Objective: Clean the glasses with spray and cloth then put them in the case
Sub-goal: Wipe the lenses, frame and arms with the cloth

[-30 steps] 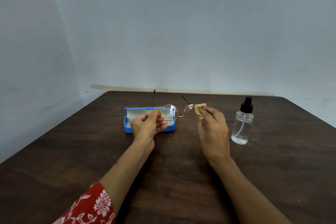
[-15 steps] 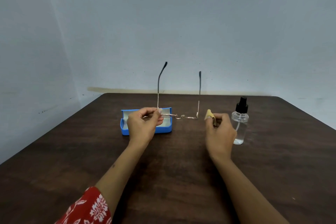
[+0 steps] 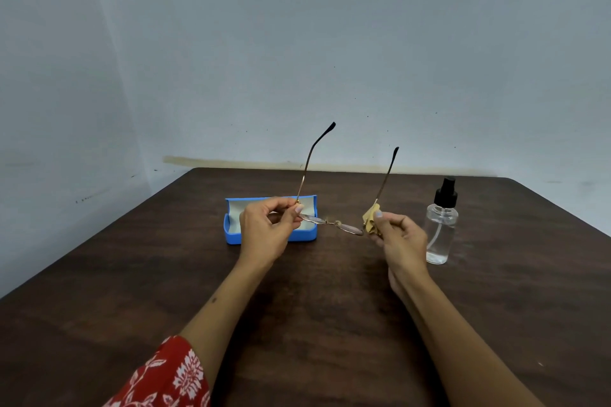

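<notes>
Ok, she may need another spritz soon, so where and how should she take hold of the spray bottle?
Grip the spray bottle round its clear, round body, below the black pump head, coming in from its left with the right hand, which is nearest. It stands upright on the table, apart from other things, so its sides are free. That hand pinches the cloth, so it likely needs freeing first.

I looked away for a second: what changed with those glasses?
The thin gold-rimmed glasses tipped from lenses facing the person to lying flat, temples pointing up. The left hand kept its pinch; the right hand kept the yellow cloth. Blue case and spray bottle stayed.
</notes>
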A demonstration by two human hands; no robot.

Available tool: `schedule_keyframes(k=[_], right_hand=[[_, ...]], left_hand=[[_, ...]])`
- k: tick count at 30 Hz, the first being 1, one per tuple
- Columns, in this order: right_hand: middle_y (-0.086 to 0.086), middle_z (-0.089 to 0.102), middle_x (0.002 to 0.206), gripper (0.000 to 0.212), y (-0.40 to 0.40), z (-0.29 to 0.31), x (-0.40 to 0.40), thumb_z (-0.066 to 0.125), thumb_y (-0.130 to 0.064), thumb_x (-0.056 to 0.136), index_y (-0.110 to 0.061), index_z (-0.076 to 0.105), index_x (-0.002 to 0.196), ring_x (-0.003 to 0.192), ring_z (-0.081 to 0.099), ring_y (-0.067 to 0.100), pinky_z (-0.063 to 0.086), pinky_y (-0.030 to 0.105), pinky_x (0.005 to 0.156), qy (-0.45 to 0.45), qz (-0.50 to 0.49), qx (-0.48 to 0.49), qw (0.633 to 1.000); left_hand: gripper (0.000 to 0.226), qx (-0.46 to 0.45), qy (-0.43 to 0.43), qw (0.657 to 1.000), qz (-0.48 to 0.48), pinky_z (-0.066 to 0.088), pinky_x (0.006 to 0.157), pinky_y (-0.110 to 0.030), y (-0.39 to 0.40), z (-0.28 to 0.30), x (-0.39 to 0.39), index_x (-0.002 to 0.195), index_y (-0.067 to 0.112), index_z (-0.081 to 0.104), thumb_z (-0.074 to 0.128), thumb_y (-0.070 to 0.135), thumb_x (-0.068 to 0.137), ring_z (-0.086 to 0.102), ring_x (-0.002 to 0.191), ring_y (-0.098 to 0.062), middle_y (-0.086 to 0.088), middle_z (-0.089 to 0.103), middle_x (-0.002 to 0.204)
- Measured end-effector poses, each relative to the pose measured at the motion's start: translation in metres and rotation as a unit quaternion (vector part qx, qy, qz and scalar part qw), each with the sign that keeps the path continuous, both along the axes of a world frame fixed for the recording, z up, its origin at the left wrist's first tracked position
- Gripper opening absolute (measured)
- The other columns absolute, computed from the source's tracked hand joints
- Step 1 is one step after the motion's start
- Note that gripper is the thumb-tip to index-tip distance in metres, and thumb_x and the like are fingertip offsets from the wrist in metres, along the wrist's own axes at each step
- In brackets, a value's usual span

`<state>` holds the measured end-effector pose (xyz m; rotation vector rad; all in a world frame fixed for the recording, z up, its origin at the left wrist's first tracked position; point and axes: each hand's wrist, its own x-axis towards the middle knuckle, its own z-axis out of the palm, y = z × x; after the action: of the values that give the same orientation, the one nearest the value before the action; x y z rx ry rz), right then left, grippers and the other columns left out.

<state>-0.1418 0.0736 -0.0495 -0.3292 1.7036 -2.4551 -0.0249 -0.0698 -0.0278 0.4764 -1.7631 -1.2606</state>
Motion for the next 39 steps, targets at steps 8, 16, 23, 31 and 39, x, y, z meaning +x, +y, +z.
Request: schedule_keyframes(k=[8, 16, 23, 31, 39], right_hand=[[0.013, 0.068, 0.095, 0.030, 0.005, 0.000, -0.004, 0.068, 0.002, 0.081, -0.002, 0.062, 0.110, 0.076, 0.065, 0.011, 0.055, 0.015, 0.066, 0.042, -0.009, 0.022, 0.999], [0.000, 0.069, 0.090, 0.031, 0.006, 0.010, 0.003, 0.069, -0.006, 0.083, -0.005, 0.063, 0.113, 0.081, 0.065, 0.003, 0.055, 0.014, 0.074, 0.153, -0.087, 0.056, 0.983], [-0.004, 0.066, 0.089, 0.036, 0.013, 0.015, 0.003, 0.076, -0.006, 0.075, -0.012, 0.060, 0.107, 0.079, 0.063, -0.001, 0.053, 0.009, 0.072, 0.171, -0.109, 0.054, 0.978], [-0.010, 0.066, 0.077, 0.026, 0.014, 0.015, 0.004, 0.080, -0.010, 0.071, -0.020, 0.064, 0.087, 0.075, 0.065, 0.007, 0.051, 0.013, 0.069, 0.183, -0.105, 0.114, 0.971], [-0.007, 0.066, 0.072, 0.021, 0.020, 0.018, 0.010, 0.080, -0.013, 0.070, -0.021, 0.065, 0.083, 0.072, 0.063, 0.008, 0.046, 0.012, 0.064, 0.166, -0.121, 0.208, 0.956]], left_hand=[[0.011, 0.024, -0.068, 0.995, -0.066, 0.058, 0.060, -0.022, -0.006, -0.002, 0.001, 0.081, 0.006, 0.069, 0.071, -0.004, 0.077, 0.070, 0.060, -0.011, -0.005, 0.068, 0.070], [0.012, -0.009, -0.172, 0.980, -0.098, 0.058, 0.061, -0.022, -0.001, -0.004, 0.013, 0.075, 0.014, 0.067, 0.070, 0.003, 0.079, 0.072, 0.067, -0.014, -0.006, 0.071, 0.071], [0.007, 0.008, -0.142, 0.987, -0.077, 0.059, 0.062, -0.022, 0.010, -0.015, 0.013, 0.085, 0.004, 0.069, 0.070, 0.002, 0.079, 0.071, 0.066, -0.014, -0.007, 0.071, 0.071], [0.008, 0.045, -0.120, 0.989, -0.072, 0.059, 0.062, -0.023, 0.005, -0.020, 0.013, 0.085, 0.005, 0.069, 0.071, 0.002, 0.078, 0.071, 0.066, -0.015, -0.011, 0.071, 0.072], [0.008, 0.046, -0.113, 0.990, -0.076, 0.059, 0.062, -0.025, 0.005, -0.021, 0.012, 0.081, 0.009, 0.069, 0.072, 0.002, 0.077, 0.071, 0.068, -0.018, -0.013, 0.072, 0.075]])
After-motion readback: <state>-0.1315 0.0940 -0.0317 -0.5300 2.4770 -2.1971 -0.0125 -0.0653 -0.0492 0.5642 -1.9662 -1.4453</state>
